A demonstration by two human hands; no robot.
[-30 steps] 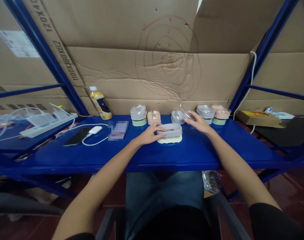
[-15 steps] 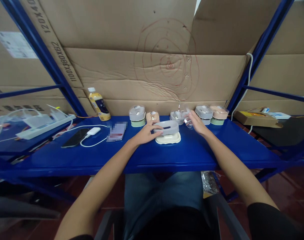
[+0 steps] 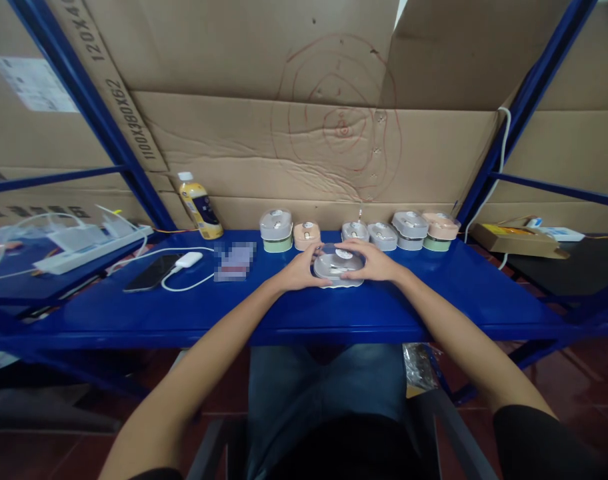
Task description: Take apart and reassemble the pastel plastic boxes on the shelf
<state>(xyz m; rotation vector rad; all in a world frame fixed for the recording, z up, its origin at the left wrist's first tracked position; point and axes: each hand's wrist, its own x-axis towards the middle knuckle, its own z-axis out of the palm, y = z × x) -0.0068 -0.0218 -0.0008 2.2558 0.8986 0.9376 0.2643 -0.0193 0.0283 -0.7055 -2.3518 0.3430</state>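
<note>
A grey oval container (image 3: 337, 265) with a clear lid rests on a cream base on the blue shelf (image 3: 294, 313). My left hand (image 3: 300, 268) grips its left side and my right hand (image 3: 375, 262) presses on its top right edge. Behind it, along the cardboard wall, stands a row of similar small lidded containers (image 3: 355, 231) in grey, peach and green.
A yellow drink bottle (image 3: 199, 207) stands at the back left. A black phone (image 3: 151, 272) with a white charger and cable (image 3: 187, 261) lies on the left, beside a white power strip (image 3: 89, 243). A cardboard box (image 3: 514, 237) sits at the far right. Blue frame posts flank the shelf.
My right hand came back from the row with a clear lid and set it on the grey container. My left hand stayed on the container's left side.
</note>
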